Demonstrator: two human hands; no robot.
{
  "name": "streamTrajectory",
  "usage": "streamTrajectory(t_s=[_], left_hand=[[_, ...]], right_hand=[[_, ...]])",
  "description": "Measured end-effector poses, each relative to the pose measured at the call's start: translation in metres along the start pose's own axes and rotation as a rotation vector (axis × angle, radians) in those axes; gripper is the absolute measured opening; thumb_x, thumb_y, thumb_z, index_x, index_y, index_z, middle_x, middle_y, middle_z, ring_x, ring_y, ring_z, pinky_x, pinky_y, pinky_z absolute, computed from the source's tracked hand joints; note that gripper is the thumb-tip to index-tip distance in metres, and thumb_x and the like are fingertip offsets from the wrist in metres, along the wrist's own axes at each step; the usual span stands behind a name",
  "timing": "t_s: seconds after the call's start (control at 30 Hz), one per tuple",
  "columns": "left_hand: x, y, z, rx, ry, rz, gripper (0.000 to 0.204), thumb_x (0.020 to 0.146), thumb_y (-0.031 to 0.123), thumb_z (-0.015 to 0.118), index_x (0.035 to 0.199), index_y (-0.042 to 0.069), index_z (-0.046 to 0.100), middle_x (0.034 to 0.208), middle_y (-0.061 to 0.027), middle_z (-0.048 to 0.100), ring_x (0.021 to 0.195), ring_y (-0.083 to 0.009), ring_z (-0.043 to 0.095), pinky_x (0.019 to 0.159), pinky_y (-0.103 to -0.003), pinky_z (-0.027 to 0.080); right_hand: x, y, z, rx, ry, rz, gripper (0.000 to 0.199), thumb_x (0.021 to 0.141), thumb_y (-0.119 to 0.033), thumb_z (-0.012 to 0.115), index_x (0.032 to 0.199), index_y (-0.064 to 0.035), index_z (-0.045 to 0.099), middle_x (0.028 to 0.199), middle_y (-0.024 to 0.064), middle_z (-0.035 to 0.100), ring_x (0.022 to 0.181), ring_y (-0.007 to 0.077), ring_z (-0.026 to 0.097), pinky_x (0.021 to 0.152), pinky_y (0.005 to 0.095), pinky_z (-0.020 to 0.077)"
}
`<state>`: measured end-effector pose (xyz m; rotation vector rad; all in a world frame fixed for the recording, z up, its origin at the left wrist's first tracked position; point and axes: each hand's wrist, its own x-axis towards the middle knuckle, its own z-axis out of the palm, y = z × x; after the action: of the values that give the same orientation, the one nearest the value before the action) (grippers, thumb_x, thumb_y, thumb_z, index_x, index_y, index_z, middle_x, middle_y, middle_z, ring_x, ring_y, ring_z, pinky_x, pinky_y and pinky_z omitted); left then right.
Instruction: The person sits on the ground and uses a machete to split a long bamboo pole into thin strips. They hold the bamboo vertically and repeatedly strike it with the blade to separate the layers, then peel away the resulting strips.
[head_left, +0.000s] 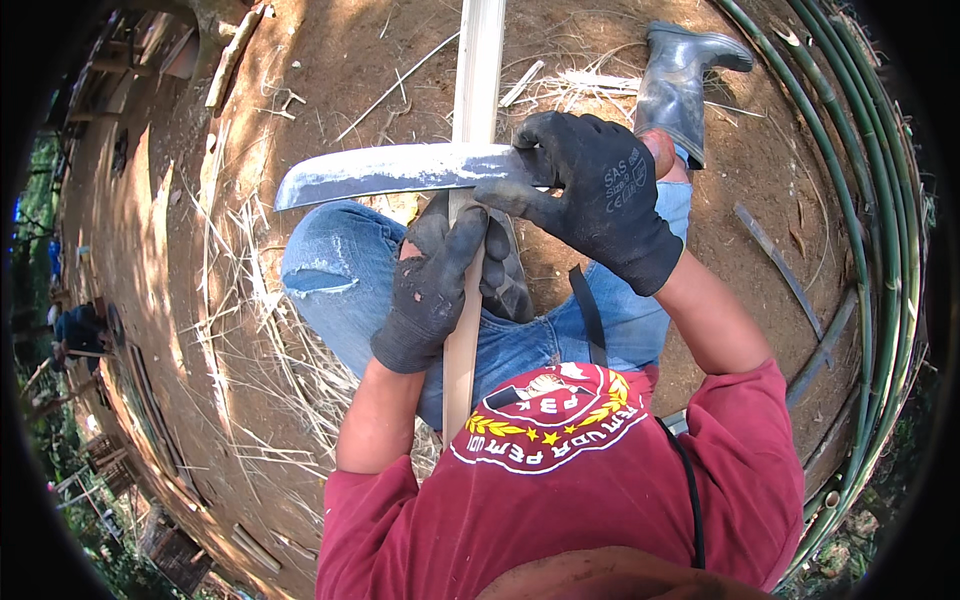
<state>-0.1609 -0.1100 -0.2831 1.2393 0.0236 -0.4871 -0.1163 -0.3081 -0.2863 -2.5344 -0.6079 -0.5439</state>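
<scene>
Pale split strip [478,90], head view: it runs from the upper edge of the view, passes beneath the knife [400,170] and reaches down to the dark red shirt [400,530]. The left hand [435,285], in a black glove, is closed around the strip below the blade. The right hand [610,190], likewise gloved, grips the knife at its handle end; the broad blade lies crosswise over the strip, tip to the left. A grey boot [675,90] encloses one foot, with pale shavings [590,80] beside it. Blue jeans [335,255], torn at one knee, cover the bent legs. Thin splinters [295,365] lie tangled to the left; at right, a flat grey bar [780,255] rests near long green poles [880,200]. Brown earth ground [350,70] carries patches of sunlight; near the left rim another person [82,330] appears, too small for detail.
</scene>
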Motion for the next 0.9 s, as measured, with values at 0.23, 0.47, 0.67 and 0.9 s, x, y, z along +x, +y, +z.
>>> streamTrajectory(t_s=[0.23, 0.47, 0.67, 0.9], left_hand=[[-0.001, 0.004, 0.006, 0.006, 0.072, -0.018, 0.031, 0.105, 0.032, 0.054, 0.116, 0.003, 0.056, 0.080, -0.0022, 0.061, 0.063, -0.0089, 0.060, 0.056, -0.023, 0.048], [0.000, 0.009, 0.007, -0.006, 0.013, 0.010, 0.035, 0.105, 0.032, 0.051, 0.118, 0.000, 0.053, 0.079, -0.0028, 0.058, 0.061, -0.0084, 0.056, 0.054, -0.023, 0.045], [-0.001, 0.011, 0.008, 0.008, 0.022, 0.014, 0.043, 0.106, 0.031, 0.050, 0.131, -0.004, 0.049, 0.081, -0.0030, 0.056, 0.061, -0.0076, 0.052, 0.054, -0.023, 0.042], [-0.004, 0.015, 0.009, 0.007, 0.030, -0.001, 0.049, 0.106, 0.033, 0.051, 0.135, -0.006, 0.046, 0.080, -0.0026, 0.055, 0.061, -0.0078, 0.052, 0.054, -0.022, 0.042]], right_hand=[[0.017, 0.006, -0.003, -0.055, 0.082, -0.053, 0.055, 0.078, -0.064, 0.072, 0.088, -0.0112, 0.059, 0.071, 0.0033, 0.059, 0.067, 0.0227, 0.064, 0.060, 0.0388, 0.0487], [0.036, 0.020, -0.003, -0.069, 0.151, -0.083, 0.055, 0.079, -0.064, 0.072, 0.087, -0.0115, 0.058, 0.070, 0.0039, 0.061, 0.064, 0.0239, 0.065, 0.059, 0.0393, 0.0497], [0.055, 0.029, -0.011, -0.081, 0.141, -0.088, 0.055, 0.079, -0.064, 0.073, 0.087, -0.0116, 0.058, 0.066, 0.0045, 0.061, 0.061, 0.0244, 0.066, 0.057, 0.0390, 0.0500], [0.075, 0.041, -0.016, -0.157, 0.178, -0.129, 0.053, 0.079, -0.061, 0.075, 0.090, -0.0119, 0.059, 0.067, 0.0057, 0.063, 0.061, 0.0241, 0.066, 0.057, 0.0383, 0.0507]])
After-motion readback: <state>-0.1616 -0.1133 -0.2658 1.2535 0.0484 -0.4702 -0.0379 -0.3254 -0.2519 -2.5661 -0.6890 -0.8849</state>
